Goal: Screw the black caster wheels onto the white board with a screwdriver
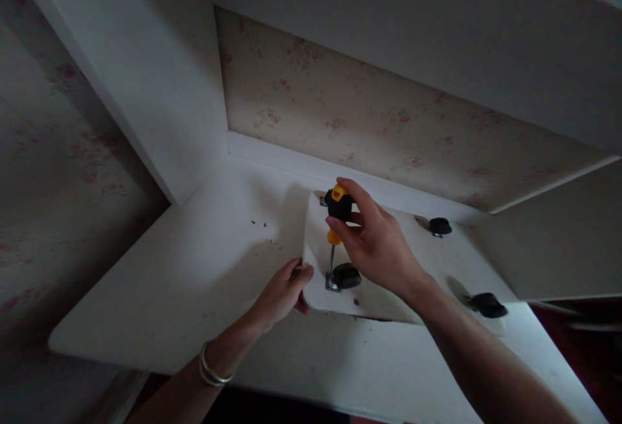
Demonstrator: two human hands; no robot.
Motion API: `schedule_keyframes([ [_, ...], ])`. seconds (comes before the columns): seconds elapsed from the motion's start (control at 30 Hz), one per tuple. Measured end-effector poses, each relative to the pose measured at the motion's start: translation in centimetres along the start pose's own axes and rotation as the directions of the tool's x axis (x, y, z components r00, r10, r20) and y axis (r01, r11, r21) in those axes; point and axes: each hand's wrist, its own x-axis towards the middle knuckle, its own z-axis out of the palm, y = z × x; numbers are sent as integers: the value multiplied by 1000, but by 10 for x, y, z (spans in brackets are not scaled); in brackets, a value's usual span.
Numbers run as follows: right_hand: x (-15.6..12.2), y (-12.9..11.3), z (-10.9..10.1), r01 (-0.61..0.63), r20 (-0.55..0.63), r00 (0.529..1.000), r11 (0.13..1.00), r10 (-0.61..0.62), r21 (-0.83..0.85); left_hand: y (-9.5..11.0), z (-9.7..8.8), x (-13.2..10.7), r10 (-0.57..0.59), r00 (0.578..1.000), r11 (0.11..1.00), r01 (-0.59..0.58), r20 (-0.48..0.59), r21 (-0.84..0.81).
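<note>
My right hand [376, 233] is closed around the black and yellow handle of a screwdriver [334, 237]. The shaft points down, and its tip meets the metal mounting plate of a black caster wheel [346, 275]. That caster is fixed near the left end of a white board [389, 294], which lies flat with its wheels facing up. My left hand [286, 288] grips the board's left edge, thumb on top and fingers curled beneath. Another caster, at the far left corner, is partly hidden behind the screwdriver handle.
Two more casters, a far one [440, 226] and a near one [487, 305], stand on the board's right part. Small dark screws [259, 223] and specks lie on the white desktop [194, 268] at left. White panels and a flowered wall [335, 100] enclose the desktop.
</note>
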Motion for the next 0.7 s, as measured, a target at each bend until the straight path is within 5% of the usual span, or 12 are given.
schedule_keyframes([
  [0.7,-1,0,0,-46,-50,998,999,46,-7,2,1,-2,8,1000,1000,-8,-13,-1],
])
